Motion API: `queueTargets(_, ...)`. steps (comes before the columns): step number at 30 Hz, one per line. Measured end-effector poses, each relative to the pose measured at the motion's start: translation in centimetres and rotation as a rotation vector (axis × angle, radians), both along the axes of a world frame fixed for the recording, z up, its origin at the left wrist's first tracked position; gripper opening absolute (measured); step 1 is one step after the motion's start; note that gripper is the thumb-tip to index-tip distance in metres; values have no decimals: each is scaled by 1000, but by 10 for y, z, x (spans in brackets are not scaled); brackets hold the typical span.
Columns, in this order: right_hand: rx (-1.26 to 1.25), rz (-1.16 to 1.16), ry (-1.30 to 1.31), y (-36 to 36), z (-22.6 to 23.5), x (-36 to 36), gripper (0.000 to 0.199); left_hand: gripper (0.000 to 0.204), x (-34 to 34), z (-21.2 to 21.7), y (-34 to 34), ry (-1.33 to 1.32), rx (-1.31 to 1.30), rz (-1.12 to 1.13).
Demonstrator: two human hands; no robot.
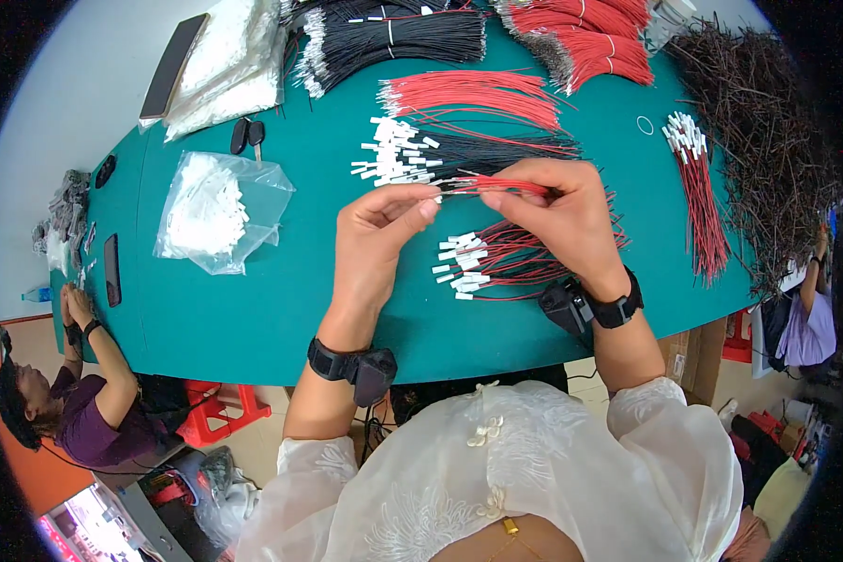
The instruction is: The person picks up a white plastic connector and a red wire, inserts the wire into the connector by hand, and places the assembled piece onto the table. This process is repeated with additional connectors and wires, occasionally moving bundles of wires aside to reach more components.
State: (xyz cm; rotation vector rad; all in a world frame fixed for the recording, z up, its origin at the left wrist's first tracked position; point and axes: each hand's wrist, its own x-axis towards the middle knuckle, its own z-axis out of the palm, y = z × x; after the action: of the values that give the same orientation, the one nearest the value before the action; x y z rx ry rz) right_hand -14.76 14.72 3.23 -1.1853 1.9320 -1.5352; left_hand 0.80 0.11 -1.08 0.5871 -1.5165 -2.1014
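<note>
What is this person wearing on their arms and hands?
Both hands, the left hand and the right hand, are bare. Each wrist carries a black strap with a small black box: left band, right band. Sheer white embroidered sleeves end above the elbows.

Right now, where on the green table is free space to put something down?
Bare green table runs along the near edge, below the clear bag of white pieces and beside the left hand. Around the right hand, wire bundles crowd it.
</note>
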Motion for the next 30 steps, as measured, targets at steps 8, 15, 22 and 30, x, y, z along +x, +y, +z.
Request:
queueTargets(8,35,-13,59,0,-2,-2,12,16,-1,0,4,38,-7,35)
queueTargets(15,91,-17,38,-2,-1,1,11,17,1,0,3,36,-7,22)
queueTargets(22,75,4,17,-4,-2,2,12,17,1,0,3,29,-22,29)
queueTargets(30,95,-1,39,-3,-2,1,13,17,0,1,4,26,109,30)
